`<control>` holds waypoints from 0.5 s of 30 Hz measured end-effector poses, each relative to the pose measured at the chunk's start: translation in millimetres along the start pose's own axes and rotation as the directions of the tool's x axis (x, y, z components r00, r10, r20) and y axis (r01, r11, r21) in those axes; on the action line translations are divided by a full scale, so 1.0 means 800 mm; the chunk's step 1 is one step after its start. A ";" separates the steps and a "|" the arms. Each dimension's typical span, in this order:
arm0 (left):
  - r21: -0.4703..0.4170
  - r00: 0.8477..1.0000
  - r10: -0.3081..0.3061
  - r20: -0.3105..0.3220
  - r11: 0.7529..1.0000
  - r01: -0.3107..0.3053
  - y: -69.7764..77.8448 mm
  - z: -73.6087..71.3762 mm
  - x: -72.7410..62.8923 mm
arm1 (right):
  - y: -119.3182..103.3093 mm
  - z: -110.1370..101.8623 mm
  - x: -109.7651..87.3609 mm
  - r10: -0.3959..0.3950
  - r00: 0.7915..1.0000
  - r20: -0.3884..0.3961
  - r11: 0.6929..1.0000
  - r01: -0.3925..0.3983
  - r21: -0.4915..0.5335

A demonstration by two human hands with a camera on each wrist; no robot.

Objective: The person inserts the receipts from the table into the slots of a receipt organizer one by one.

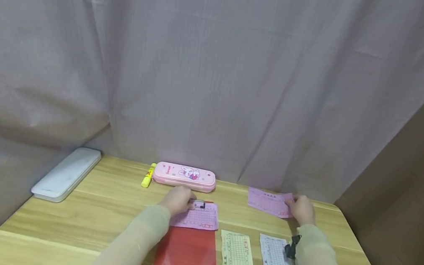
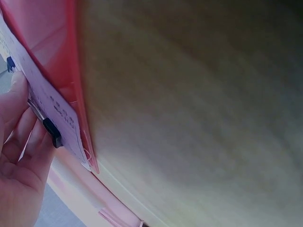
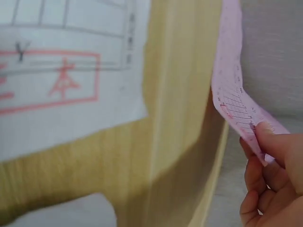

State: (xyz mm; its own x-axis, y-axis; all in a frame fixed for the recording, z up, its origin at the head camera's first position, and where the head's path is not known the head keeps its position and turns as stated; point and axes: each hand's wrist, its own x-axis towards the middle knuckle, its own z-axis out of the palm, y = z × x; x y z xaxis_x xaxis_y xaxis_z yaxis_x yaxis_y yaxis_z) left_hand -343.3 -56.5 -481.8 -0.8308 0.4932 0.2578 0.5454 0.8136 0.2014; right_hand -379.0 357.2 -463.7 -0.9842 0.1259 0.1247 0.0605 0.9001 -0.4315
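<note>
My left hand (image 1: 178,200) is at the top of a red folder (image 1: 186,252), its thumb and fingers on a metal clip (image 1: 198,204) with black ends. Beneath the clip, a pink printed form (image 1: 198,219) lies over the folder. In the left wrist view, the thumb crosses the clip and the other fingers curl by its far side. Off to the right, my right hand (image 1: 302,210) pinches one end of another pink printed form (image 1: 268,202) between thumb and fingers. This sheet is tilted up and bends in the right wrist view (image 3: 236,104).
A green form (image 1: 238,259) and a white form (image 1: 278,262) lie right of the folder, the white one partly under the right forearm. Behind are a pink pencil case (image 1: 185,176) and a yellow glue stick (image 1: 148,175). A white case (image 1: 67,174) stands far left. Grey curtain borders the table.
</note>
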 end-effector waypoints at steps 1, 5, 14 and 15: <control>-0.001 1.000 0.001 0.002 1.000 -0.001 0.000 0.001 0.000 | 0.000 0.000 -0.001 -0.013 1.000 -0.014 1.000 0.013 0.008; 0.000 1.000 0.007 0.000 1.000 -0.007 0.000 0.003 0.000 | -0.003 -0.003 -0.005 -0.026 0.999 -0.048 0.997 0.029 0.067; -0.006 1.000 0.012 -0.004 1.000 -0.012 -0.002 0.003 0.000 | -0.021 -0.015 -0.017 0.021 0.997 -0.068 0.980 -0.007 0.200; -0.006 1.000 0.011 -0.003 1.000 -0.011 -0.002 0.003 0.000 | -0.022 -0.016 -0.017 0.018 0.997 -0.070 0.978 -0.004 0.209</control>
State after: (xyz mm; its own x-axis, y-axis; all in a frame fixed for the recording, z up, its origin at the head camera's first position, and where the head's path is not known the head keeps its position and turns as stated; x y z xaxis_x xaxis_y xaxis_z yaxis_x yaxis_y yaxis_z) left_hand -344.5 -56.9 -484.3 -0.8247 0.5010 0.2625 0.5549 0.8065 0.2042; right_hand -364.2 344.8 -446.3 -0.9688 0.1714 0.1789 0.0279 0.7929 -0.6087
